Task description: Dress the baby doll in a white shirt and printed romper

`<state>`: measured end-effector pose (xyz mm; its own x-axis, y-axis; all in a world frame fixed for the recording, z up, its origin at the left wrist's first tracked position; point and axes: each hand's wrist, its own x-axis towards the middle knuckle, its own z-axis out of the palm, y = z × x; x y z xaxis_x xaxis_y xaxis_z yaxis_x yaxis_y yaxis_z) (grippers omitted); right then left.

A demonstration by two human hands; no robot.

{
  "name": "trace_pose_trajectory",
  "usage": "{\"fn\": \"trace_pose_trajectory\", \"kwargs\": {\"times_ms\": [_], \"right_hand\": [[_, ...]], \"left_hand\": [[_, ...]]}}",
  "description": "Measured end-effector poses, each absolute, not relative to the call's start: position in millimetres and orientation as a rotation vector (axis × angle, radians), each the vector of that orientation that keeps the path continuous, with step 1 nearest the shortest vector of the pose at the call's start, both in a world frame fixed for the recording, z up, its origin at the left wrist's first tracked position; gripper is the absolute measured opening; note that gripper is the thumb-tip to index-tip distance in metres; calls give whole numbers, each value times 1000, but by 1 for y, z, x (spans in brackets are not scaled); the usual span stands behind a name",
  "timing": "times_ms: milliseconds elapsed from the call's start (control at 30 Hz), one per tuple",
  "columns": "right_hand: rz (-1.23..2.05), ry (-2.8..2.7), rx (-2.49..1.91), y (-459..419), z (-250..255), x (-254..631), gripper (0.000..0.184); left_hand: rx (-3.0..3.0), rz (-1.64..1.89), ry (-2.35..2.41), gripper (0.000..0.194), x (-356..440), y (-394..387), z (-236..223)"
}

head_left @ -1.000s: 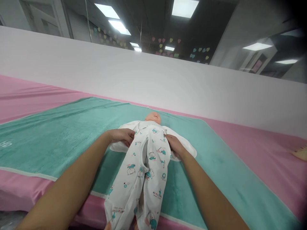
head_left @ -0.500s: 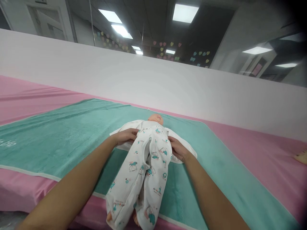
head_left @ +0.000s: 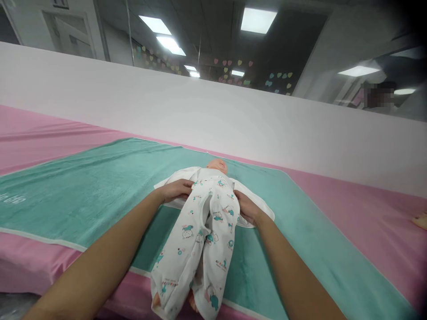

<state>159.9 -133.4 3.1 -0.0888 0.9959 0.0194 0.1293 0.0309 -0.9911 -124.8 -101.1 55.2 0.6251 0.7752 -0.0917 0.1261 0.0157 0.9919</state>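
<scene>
A baby doll (head_left: 217,165) lies on its back, head away from me, on a green towel (head_left: 110,186). White baby pants (head_left: 196,240) with an animal print and an open crotch cover its legs; the toes peek out at the cuffs. Beneath and beside it spreads a white top (head_left: 256,202). My left hand (head_left: 177,190) is closed at the left side of the waistband, fingertips partly hidden by the cloth. On the opposite side, my right hand (head_left: 247,207) grips the waistband's edge, its fingers partly tucked out of sight.
Pink cloth (head_left: 30,258) covers the surface under the towel. A white wall (head_left: 207,115) rises behind it, with a mirror or window (head_left: 220,40) above showing lights and heart stickers. Part of a skin-toned object (head_left: 420,221) shows at the right edge.
The doll's legs and pants have shifted slightly right and down. Both hands stay at the waistband. A person's blurred head has appeared in the glass at upper right.
</scene>
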Motion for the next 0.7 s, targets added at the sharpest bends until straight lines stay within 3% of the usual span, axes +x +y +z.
{"fn": "trace_pose_trajectory", "kwargs": {"times_ms": [233, 433, 567, 700], "right_hand": [[1550, -1236, -1057, -132, 2, 154, 27], [1516, -1226, -1017, -130, -1, 154, 35], [1504, -1254, -1012, -129, -2, 150, 43], [1415, -1276, -1071, -128, -4, 145, 33]], "left_hand": [[1481, 749, 836, 23, -114, -91, 38], [1525, 892, 875, 35, -106, -87, 27], [1543, 994, 870, 26, -100, -93, 31], [1496, 1059, 896, 20, -97, -98, 35]]}}
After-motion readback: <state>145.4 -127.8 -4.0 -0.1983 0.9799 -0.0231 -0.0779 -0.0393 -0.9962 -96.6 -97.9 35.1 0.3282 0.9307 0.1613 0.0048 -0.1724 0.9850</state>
